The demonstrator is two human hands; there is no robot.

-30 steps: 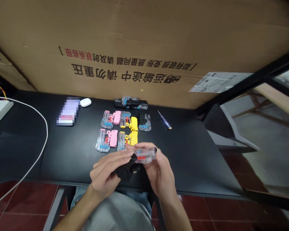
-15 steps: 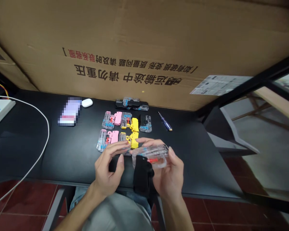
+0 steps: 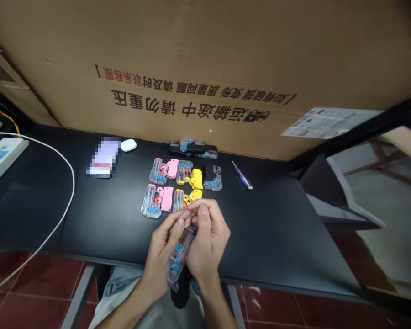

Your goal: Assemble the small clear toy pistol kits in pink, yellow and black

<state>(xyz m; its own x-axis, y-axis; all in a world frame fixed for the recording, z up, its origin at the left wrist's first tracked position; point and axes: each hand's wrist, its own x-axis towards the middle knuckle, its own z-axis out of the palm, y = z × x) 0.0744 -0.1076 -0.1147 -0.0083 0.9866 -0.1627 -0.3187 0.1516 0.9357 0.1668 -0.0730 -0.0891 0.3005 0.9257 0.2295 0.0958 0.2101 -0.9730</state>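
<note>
Left hand and right hand grip tight on a clear plastic casing, held between the palms. It's tilted, lower end sticking out below the grip, black piece just under it.

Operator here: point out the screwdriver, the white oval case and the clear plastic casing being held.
Screwdriver (image 3: 242, 175): head view, middle of its length.
White oval case (image 3: 128, 145): head view, centre of its top.
Clear plastic casing (image 3: 178, 258): head view, near its middle.

Pair of bare hands, fingers touching: left hand, fingers curled inward; right hand, fingers bent forward. Left forearm and right forearm angled upward, converging.
</note>
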